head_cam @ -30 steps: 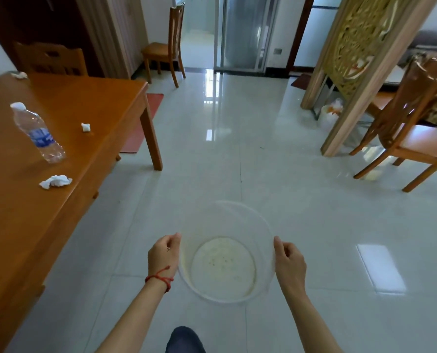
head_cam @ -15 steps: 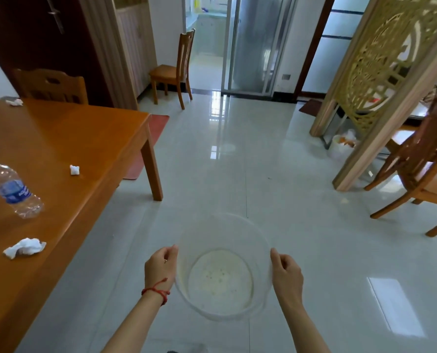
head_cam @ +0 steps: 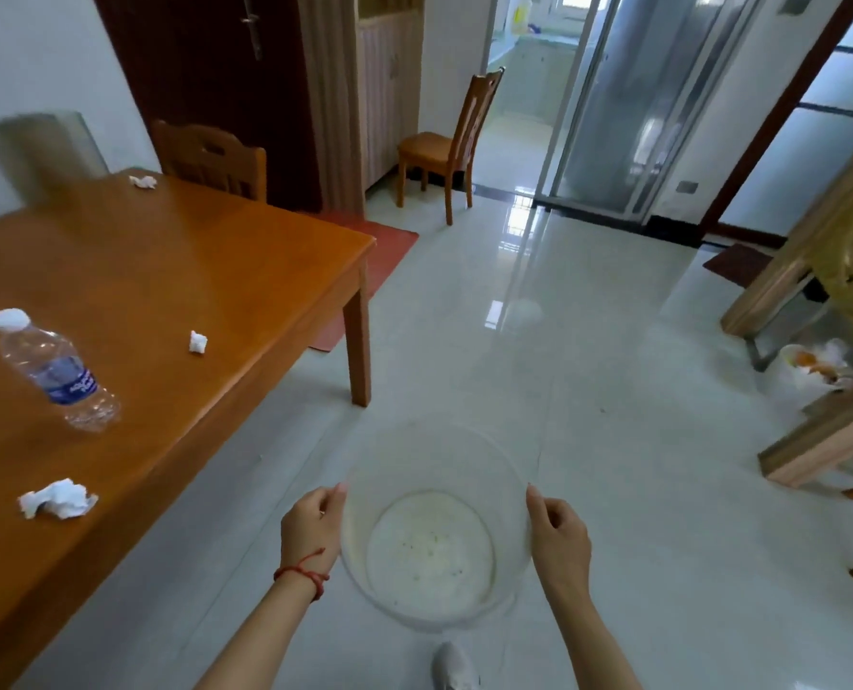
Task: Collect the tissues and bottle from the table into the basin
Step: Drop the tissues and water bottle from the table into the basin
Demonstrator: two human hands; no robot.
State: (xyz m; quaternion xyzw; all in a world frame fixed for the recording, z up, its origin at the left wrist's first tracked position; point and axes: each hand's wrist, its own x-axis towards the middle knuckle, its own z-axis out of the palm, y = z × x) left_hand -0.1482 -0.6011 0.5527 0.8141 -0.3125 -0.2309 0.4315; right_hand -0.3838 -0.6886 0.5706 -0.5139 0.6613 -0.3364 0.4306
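I hold a clear plastic basin (head_cam: pixel 434 455) over the floor, my left hand (head_cam: pixel 312 527) gripping its left rim and my right hand (head_cam: pixel 558 537) its right rim. The basin holds nothing. To my left stands the wooden table (head_cam: pixel 175 271). On it a clear water bottle (head_cam: pixel 53 373) with a blue label and white cap stands near the left edge of view. A crumpled white tissue (head_cam: pixel 58 499) lies near the table's front edge, a smaller tissue (head_cam: pixel 198 342) lies mid-table, and a third tissue (head_cam: pixel 143 181) lies at the far end.
A wooden chair (head_cam: pixel 210 159) is tucked in at the table's far end; another chair (head_cam: pixel 446 146) stands by the doorway. A red mat (head_cam: pixel 364 263) lies past the table leg (head_cam: pixel 359 341). A carved wooden screen (head_cam: pixel 807 271) and a white bag (head_cam: pixel 812 371) are at right.
The view has turned left and lifted, so the table, bottle and tissues sit closer to centre. Both hands keep holding the basin in front of me.
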